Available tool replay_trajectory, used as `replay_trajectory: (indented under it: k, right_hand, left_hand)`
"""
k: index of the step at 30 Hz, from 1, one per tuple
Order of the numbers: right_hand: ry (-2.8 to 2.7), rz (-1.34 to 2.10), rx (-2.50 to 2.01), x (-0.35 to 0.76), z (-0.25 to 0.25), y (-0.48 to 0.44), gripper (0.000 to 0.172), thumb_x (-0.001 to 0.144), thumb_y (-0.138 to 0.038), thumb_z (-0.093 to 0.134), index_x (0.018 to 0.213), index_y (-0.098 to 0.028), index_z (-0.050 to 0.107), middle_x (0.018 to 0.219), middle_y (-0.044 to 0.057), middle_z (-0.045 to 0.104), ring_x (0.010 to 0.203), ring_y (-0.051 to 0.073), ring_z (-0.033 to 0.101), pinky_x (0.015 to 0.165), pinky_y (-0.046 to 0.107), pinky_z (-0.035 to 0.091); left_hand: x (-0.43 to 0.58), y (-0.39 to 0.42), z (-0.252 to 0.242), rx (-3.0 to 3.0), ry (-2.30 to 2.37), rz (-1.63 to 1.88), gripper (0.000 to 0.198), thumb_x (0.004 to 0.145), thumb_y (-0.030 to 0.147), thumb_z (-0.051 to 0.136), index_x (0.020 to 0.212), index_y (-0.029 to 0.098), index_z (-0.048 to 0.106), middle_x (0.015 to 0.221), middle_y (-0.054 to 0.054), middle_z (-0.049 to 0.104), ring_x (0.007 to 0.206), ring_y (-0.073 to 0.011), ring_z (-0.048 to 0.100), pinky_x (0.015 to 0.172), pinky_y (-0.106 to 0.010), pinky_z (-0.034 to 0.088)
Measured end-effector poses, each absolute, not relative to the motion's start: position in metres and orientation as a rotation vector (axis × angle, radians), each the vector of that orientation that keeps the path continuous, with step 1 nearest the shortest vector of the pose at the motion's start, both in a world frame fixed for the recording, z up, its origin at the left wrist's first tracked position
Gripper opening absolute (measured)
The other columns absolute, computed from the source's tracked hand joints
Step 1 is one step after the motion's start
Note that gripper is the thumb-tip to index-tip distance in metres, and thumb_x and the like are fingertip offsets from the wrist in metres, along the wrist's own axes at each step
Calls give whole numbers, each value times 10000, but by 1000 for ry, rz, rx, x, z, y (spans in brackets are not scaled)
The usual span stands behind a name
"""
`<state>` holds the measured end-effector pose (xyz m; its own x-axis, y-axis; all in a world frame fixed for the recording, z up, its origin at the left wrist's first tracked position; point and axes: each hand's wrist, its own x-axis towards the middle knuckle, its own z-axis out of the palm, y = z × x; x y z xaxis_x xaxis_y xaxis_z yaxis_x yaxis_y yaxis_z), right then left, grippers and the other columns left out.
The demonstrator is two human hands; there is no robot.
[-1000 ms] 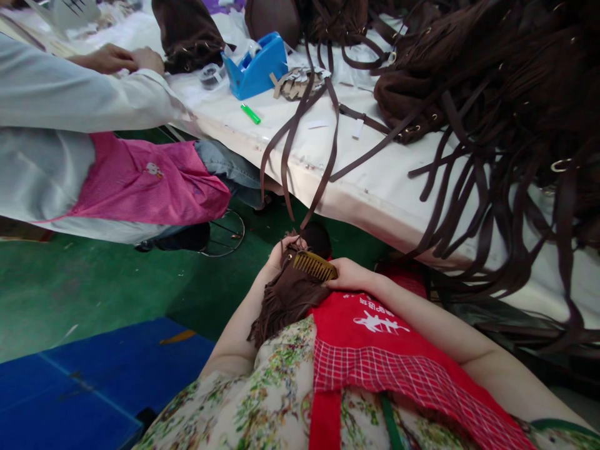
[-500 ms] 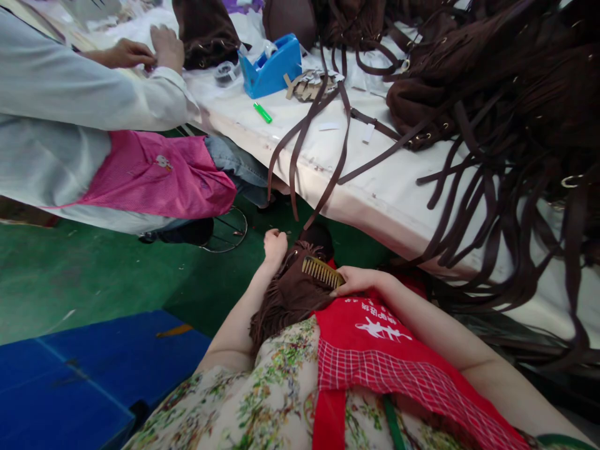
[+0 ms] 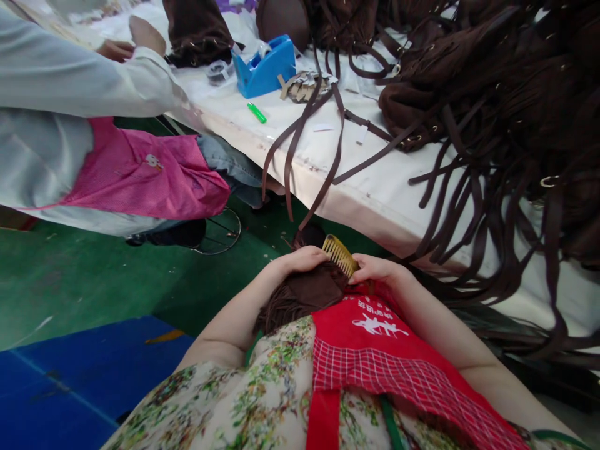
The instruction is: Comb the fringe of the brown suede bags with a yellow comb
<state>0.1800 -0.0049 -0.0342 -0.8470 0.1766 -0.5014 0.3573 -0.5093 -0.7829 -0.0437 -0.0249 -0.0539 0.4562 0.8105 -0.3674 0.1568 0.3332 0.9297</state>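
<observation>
I have the comb just off centre, toward four o'clock, pinched in my right hand.
My left hand is at the comb's nine o'clock; I can't tell what its grip holds. The fringed brown piece lies at eight; farther out, on the white desk, a blue tape dispenser at eleven, brown bags at two.

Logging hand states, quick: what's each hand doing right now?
Left hand: at the brown fringed bag, fingertips by the yellow comb; whether it grips either cannot be told.
Right hand: closed, holding one end of the yellow comb.
</observation>
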Motion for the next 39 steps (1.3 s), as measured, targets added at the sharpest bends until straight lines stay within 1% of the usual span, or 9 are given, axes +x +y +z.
replay_trajectory:
  k: [5,11,15,18,21,24,31,35,39]
  right_hand:
    - [1446,-2475,885,196,-25,1,139,669,-250,653,686,-124,596,507,-49,553,337,41,376,310,158,264]
    - [1750,-2308,1149,199,-10,19,261,616,-269,673,830,-122,645,562,-49,585,389,49,404,343,160,314]
    - [1977,-2227,1091,189,-1,32,258,602,-203,628,842,-116,661,688,-15,661,546,105,548,476,192,442]
    - [2165,-2208,1194,175,-4,38,266,599,-173,615,859,-132,649,758,-12,677,671,138,595,599,224,497]
    - [2211,-2207,1384,165,-14,41,239,612,-226,650,837,-147,628,711,-10,665,676,152,596,611,248,510]
    - [2166,-2160,1490,167,-23,43,267,628,-261,662,868,-154,614,706,-2,664,632,149,592,578,256,506]
    - [2453,-1648,1811,196,-15,35,483,635,-330,721,1074,-172,597,1033,82,677,934,250,623,852,359,491]
    - [2325,-1731,1898,198,-17,29,477,612,-454,756,961,-160,619,821,47,678,722,195,609,663,306,506]
    - [2148,-1872,1762,201,-27,29,419,602,-475,759,833,-158,613,634,-19,587,520,113,478,471,237,394]
  left_hand:
    - [-42,-23,-54,1001,1033,445,328,837,362,560,677,136,736,757,-77,726,689,-179,620,678,-238,470]
    - [-36,-34,-29,855,781,156,380,756,493,652,864,136,726,758,-59,711,604,-164,620,575,-248,469]
    - [-23,-42,-23,1058,763,182,361,663,428,760,882,143,719,779,-39,702,675,-180,635,618,-252,487]
    - [-10,-47,-23,1154,649,292,378,732,449,698,978,163,716,949,-59,712,880,-215,646,791,-279,499]
    - [-4,-52,-24,1102,499,289,369,825,482,581,989,182,719,1041,-65,700,1005,-218,620,943,-308,445]
    - [-6,-54,-25,932,485,331,403,842,504,547,933,153,724,1009,-96,704,969,-230,632,943,-339,445]
    - [-21,-54,-34,688,524,417,370,814,446,608,885,103,728,947,-140,712,845,-216,649,832,-319,478]
    - [-22,-53,-35,664,424,341,391,810,470,595,861,103,719,909,-140,707,825,-223,651,808,-330,478]
    - [-19,-49,-31,762,337,267,366,721,490,694,796,132,693,843,-106,683,772,-214,622,739,-317,471]
